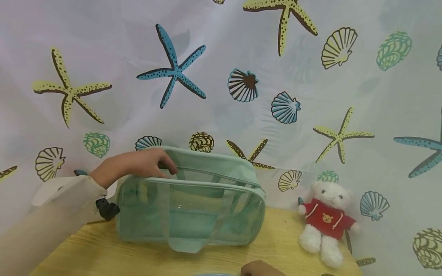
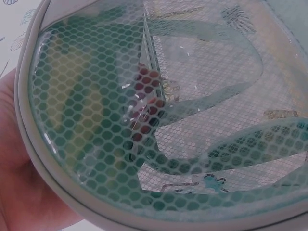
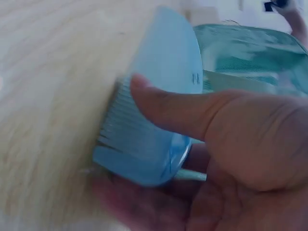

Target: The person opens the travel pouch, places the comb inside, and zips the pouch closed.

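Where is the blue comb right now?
In the right wrist view, the blue comb is near the centre, held in the right hand, with the translucent green bag beyond it at upper right.

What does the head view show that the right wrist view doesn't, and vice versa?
Only the head view: the plush bear in its red hoodie, and the starfish prints.

Only the right wrist view: the teeth of the blue comb, held in the right hand.

Both: the green bag, the wooden tabletop and the right hand, only partly visible in the head view.
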`<action>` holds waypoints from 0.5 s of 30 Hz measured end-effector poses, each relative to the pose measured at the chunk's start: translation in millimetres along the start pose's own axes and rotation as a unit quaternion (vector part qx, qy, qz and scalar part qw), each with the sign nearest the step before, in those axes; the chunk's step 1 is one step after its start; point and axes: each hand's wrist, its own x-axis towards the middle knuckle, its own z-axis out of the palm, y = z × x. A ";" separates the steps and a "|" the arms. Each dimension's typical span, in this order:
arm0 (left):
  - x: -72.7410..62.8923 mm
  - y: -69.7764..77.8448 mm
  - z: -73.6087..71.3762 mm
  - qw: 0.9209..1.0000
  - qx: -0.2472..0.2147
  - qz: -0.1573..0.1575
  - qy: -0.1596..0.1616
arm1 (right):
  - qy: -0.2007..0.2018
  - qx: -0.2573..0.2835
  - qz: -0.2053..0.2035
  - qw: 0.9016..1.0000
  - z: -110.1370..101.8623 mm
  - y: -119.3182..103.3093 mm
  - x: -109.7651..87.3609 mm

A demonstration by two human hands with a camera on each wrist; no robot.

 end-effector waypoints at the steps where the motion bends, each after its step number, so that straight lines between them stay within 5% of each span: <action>1: 0.0 -0.5 0.2 1.000 0.002 0.000 0.001 | -0.005 0.016 -0.021 1.000 -2.3 0.1 -1.3; 4: -0.4 -1.1 0.3 1.000 0.005 0.003 0.004 | -0.015 0.057 -0.067 0.996 -11.2 -13.0 -10.9; 7: -0.7 -0.4 0.3 1.000 0.003 0.002 0.004 | -0.028 0.105 -0.071 0.992 -25.2 -38.8 -26.5; 15: -0.8 2.7 0.2 1.000 0.001 -0.001 0.002 | 0.030 0.254 -0.047 0.966 -64.4 -159.0 -98.9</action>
